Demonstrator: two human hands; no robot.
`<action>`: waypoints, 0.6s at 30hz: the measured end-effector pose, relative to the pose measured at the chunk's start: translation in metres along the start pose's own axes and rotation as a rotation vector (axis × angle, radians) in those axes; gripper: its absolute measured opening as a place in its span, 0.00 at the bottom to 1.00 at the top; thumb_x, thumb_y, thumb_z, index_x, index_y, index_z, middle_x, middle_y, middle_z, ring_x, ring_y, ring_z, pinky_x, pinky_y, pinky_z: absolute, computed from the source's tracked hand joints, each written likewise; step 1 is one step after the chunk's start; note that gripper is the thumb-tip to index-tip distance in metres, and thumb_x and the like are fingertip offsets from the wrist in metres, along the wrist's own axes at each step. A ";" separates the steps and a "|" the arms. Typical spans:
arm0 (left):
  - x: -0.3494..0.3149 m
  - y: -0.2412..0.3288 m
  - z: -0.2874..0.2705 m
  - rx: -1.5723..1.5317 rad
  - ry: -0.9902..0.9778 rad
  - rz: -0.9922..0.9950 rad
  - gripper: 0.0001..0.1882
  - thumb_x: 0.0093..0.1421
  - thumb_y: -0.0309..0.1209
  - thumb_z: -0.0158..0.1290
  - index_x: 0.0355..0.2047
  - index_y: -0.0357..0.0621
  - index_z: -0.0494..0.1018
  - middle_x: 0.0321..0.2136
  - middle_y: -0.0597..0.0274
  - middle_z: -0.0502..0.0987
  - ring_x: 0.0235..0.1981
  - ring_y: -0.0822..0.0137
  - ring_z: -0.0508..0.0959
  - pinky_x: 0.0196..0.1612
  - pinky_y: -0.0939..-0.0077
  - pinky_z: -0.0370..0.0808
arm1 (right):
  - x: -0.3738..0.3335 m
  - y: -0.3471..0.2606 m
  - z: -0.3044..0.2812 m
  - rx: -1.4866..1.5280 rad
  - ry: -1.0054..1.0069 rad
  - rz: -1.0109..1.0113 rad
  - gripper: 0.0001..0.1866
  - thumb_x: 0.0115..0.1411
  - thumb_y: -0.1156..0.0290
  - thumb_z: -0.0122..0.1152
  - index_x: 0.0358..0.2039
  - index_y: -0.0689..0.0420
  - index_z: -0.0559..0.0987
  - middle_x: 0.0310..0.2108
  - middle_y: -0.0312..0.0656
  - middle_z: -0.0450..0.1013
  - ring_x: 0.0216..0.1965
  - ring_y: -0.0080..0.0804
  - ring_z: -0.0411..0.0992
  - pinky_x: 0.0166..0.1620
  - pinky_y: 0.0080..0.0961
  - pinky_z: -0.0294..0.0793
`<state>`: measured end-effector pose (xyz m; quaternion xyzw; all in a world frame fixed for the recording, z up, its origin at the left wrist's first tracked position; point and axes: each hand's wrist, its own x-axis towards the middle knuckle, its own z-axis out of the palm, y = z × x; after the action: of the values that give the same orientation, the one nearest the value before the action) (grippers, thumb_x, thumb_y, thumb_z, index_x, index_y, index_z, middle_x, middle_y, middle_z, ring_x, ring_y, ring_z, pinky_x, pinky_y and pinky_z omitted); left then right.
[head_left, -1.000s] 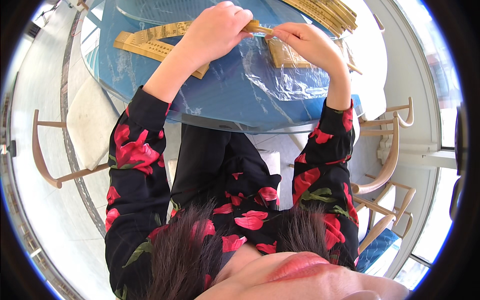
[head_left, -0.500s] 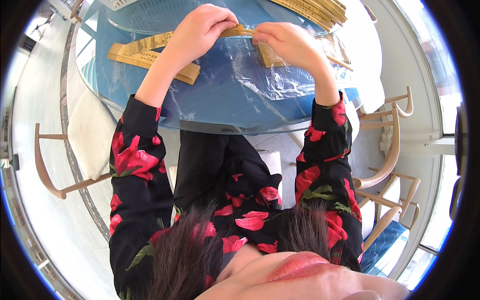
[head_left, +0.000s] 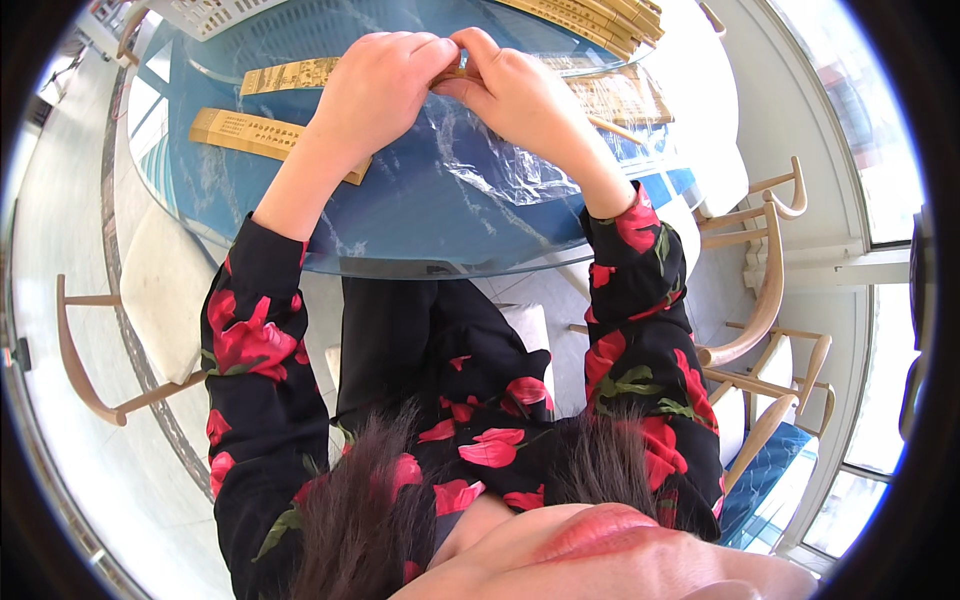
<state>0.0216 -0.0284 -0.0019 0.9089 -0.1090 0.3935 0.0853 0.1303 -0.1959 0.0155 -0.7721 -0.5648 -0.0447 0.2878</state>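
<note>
My left hand (head_left: pixel 380 85) and my right hand (head_left: pixel 515 95) meet over the table, both closed in a pinch on a narrow tan strip (head_left: pixel 455 75). Fingers cover most of it. A long tan printed length (head_left: pixel 285 77) reaches out to the left behind my left hand; whether it is one with the pinched part is hidden. Below it, a flat tan printed piece (head_left: pixel 240 130) lies on the table, partly covered by my left wrist. Beyond my right wrist, more tan printed pieces (head_left: pixel 625 98) lie by clear plastic wrap (head_left: pixel 510 175), along with a thin stick (head_left: pixel 615 130).
The round blue marbled table (head_left: pixel 400 225) has a glass-like edge. A white slotted basket (head_left: pixel 205 12) stands at the far left, and several long tan slats (head_left: pixel 590 25) are heaped at the far right. Wooden chairs (head_left: pixel 765 285) with pale seats flank me.
My hands have come together, and the right fingers now curl over the held strip. The upper tan length has shifted away from the piece below it. The view has moved slightly.
</note>
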 end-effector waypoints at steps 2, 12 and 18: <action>0.000 -0.008 -0.003 0.014 0.032 -0.046 0.06 0.59 0.25 0.54 0.38 0.42 0.75 0.31 0.57 0.80 0.37 0.50 0.80 0.39 0.58 0.77 | 0.003 0.012 -0.007 -0.077 0.057 -0.080 0.17 0.66 0.54 0.61 0.43 0.55 0.79 0.29 0.49 0.79 0.34 0.55 0.78 0.37 0.48 0.75; -0.008 -0.037 -0.025 -0.007 0.064 -0.344 0.05 0.70 0.30 0.51 0.40 0.44 0.75 0.32 0.57 0.79 0.34 0.51 0.78 0.37 0.66 0.74 | -0.002 0.099 -0.049 -0.062 0.139 0.031 0.15 0.71 0.60 0.53 0.39 0.53 0.85 0.35 0.44 0.82 0.40 0.40 0.80 0.43 0.36 0.76; -0.009 -0.032 -0.015 0.050 0.048 -0.170 0.03 0.66 0.28 0.53 0.39 0.44 0.75 0.31 0.59 0.79 0.36 0.51 0.79 0.40 0.60 0.76 | 0.005 0.055 -0.031 0.014 -0.054 -0.021 0.14 0.71 0.62 0.51 0.38 0.57 0.82 0.35 0.46 0.80 0.40 0.47 0.78 0.44 0.39 0.75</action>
<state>0.0131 0.0070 -0.0004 0.9071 -0.0194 0.4089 0.0983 0.1894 -0.2174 0.0219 -0.7648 -0.5809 -0.0230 0.2776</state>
